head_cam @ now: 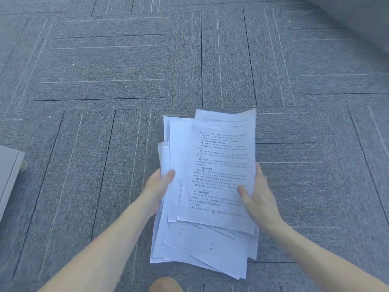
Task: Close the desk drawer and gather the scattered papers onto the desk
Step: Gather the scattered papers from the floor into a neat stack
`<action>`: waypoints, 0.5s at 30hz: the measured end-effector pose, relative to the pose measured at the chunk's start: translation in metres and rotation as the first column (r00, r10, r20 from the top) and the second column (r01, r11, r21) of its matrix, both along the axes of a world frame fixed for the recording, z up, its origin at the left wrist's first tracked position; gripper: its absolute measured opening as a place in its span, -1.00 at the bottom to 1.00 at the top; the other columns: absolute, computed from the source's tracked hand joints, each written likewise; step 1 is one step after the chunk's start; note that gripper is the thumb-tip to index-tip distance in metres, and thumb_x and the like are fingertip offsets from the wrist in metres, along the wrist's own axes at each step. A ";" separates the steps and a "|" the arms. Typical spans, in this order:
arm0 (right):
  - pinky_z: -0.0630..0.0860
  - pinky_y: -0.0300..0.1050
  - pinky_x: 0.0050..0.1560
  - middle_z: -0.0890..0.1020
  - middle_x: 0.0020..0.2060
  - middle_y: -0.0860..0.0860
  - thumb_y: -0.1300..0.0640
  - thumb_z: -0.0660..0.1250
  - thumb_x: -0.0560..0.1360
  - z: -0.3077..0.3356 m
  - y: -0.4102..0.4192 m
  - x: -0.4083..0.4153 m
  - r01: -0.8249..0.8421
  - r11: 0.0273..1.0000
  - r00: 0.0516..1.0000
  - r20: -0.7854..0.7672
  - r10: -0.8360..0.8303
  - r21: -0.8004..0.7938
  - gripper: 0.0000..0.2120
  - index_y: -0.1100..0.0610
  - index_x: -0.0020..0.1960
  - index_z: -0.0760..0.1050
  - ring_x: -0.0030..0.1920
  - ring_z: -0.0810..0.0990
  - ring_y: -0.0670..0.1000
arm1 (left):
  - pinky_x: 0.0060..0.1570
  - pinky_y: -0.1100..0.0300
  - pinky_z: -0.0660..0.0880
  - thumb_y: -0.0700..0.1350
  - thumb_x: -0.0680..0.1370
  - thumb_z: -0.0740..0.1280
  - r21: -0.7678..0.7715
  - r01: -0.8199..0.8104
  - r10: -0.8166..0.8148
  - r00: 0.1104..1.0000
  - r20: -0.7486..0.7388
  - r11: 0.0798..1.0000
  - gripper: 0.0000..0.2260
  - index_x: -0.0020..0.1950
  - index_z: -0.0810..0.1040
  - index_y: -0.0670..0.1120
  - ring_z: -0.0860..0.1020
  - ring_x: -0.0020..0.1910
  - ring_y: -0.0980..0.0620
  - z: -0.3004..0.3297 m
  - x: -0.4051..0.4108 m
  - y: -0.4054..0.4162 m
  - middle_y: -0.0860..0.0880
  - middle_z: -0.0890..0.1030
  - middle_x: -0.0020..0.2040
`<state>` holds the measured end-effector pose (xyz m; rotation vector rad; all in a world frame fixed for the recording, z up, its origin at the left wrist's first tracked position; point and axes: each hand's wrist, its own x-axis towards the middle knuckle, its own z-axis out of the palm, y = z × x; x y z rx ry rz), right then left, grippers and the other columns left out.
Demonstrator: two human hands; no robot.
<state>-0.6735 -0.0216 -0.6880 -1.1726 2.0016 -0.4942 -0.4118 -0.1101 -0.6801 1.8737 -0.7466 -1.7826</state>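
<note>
An untidy stack of white printed papers (210,186) is held over the grey carpet, sheets fanned out at different angles. My left hand (161,184) grips the stack's left edge, thumb on top. My right hand (260,199) holds the right edge, thumb pressed on the top sheet, which carries lines of printed text. The lower sheets stick out toward me at a slant. No desk top or drawer front shows clearly in this view.
A light grey cabinet on a caster (10,175) stands at the left edge. Grey carpet tiles (105,81) with thin lines fill the view. A blurred grey surface (357,15) crosses the top right corner. My knee (165,284) shows at the bottom.
</note>
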 end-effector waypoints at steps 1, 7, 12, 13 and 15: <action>-0.06 0.04 0.61 0.07 0.64 -0.05 0.04 0.29 0.61 -0.001 -0.001 0.004 -0.038 0.999 0.999 -0.005 0.038 -0.008 -0.23 0.07 0.65 -0.10 0.64 -0.04 0.07 | 0.22 -0.15 0.54 -0.08 0.63 0.31 0.000 0.008 -0.008 1.000 -0.009 1.000 -0.71 0.34 0.52 -0.10 0.65 0.17 -0.13 0.001 0.001 0.001 -0.11 0.68 0.20; -0.20 0.20 0.59 0.02 0.64 0.15 -0.09 0.19 0.62 -0.003 -0.002 0.007 0.093 0.989 0.957 -0.284 -0.057 0.115 -0.20 0.25 0.63 -0.15 0.64 -0.08 0.12 | 0.27 -0.12 0.52 -0.05 0.52 0.46 0.011 0.038 -0.038 0.999 -0.017 0.999 -0.67 0.26 0.59 -0.09 0.67 0.15 -0.07 -0.004 0.014 0.007 -0.04 0.72 0.16; -0.14 0.10 0.61 -0.04 0.64 0.16 0.02 0.15 0.65 -0.005 0.009 0.012 0.096 0.994 0.982 -0.171 -0.086 0.054 -0.24 0.26 0.62 -0.23 0.64 -0.11 0.13 | 0.21 -0.12 0.56 -0.06 0.53 0.46 0.019 0.018 -0.018 1.000 -0.005 1.000 -0.71 0.23 0.62 -0.08 0.69 0.11 -0.08 -0.007 0.010 0.010 -0.05 0.73 0.13; -0.08 0.06 0.61 0.00 0.64 0.12 0.04 0.16 0.66 -0.002 0.008 0.014 0.177 0.984 0.978 -0.113 -0.174 0.023 -0.26 0.22 0.64 -0.21 0.63 -0.05 0.12 | 0.19 -0.11 0.57 -0.08 0.53 0.46 0.019 0.026 -0.026 1.000 -0.001 0.999 -0.71 0.23 0.61 -0.08 0.69 0.10 -0.09 -0.007 0.009 0.009 -0.06 0.73 0.13; 0.08 0.07 0.57 0.18 0.60 0.12 0.10 0.17 0.65 0.000 0.003 0.014 0.346 0.938 0.932 -0.100 -0.347 -0.033 -0.34 0.19 0.64 -0.06 0.58 0.14 0.15 | 0.16 -0.06 0.57 -0.14 0.54 0.44 0.019 0.042 -0.042 0.999 0.016 0.999 -0.73 0.24 0.60 -0.11 0.68 0.11 -0.09 -0.007 0.007 0.008 -0.07 0.72 0.14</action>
